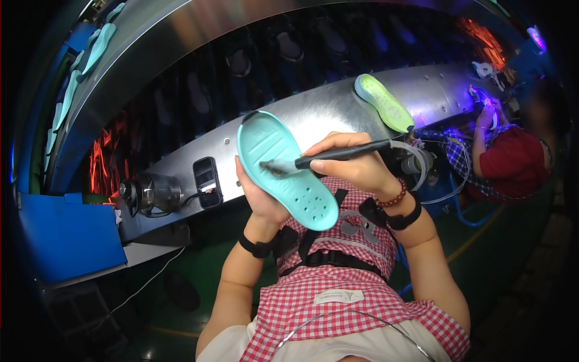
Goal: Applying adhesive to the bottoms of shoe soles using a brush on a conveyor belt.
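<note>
White apron label (pixel 339 296) with tiny, unclear lettering

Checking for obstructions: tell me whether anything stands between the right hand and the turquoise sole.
Only the black-handled brush that the right hand holds, its bristles at the turquoise sole; nothing else visible intervenes.

Phone (pixel 207 175) near glass jug (pixel 164 194)

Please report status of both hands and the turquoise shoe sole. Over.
Left hand holding turquoise shoe sole. Right hand gripping black-handled brush, bristles over sole. No obstruction seen.
</note>
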Demonstrator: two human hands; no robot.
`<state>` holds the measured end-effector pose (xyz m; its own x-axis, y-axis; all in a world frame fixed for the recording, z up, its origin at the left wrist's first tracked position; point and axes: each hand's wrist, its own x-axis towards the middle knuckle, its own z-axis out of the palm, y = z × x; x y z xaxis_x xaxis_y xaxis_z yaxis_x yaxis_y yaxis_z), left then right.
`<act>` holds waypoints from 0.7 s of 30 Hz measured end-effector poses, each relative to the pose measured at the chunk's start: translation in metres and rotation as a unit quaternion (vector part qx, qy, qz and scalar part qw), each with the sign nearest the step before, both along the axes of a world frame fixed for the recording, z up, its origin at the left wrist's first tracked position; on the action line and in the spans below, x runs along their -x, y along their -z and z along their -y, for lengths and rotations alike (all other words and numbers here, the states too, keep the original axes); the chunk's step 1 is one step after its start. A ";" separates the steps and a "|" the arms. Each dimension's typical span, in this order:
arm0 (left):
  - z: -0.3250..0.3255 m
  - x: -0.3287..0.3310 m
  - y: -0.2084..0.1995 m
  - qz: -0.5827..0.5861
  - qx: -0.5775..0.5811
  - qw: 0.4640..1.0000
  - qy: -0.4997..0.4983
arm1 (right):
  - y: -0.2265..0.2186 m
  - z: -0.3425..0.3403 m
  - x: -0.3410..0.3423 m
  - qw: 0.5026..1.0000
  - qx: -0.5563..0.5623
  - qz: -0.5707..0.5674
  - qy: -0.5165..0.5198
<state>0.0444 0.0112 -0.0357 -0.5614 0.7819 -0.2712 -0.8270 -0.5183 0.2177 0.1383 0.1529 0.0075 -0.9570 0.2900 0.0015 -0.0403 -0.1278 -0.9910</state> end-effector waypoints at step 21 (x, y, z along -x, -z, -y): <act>0.010 0.037 -0.011 -0.281 -0.035 0.950 -0.135 | 0.018 -0.004 -0.017 0.980 -0.019 -0.134 -0.144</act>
<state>0.0078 0.0007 -0.0248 -0.7842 0.5944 0.1781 -0.4256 -0.7242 0.5426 0.1555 0.1568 -0.0107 -0.9628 0.0034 0.2702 -0.2682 -0.1358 -0.9538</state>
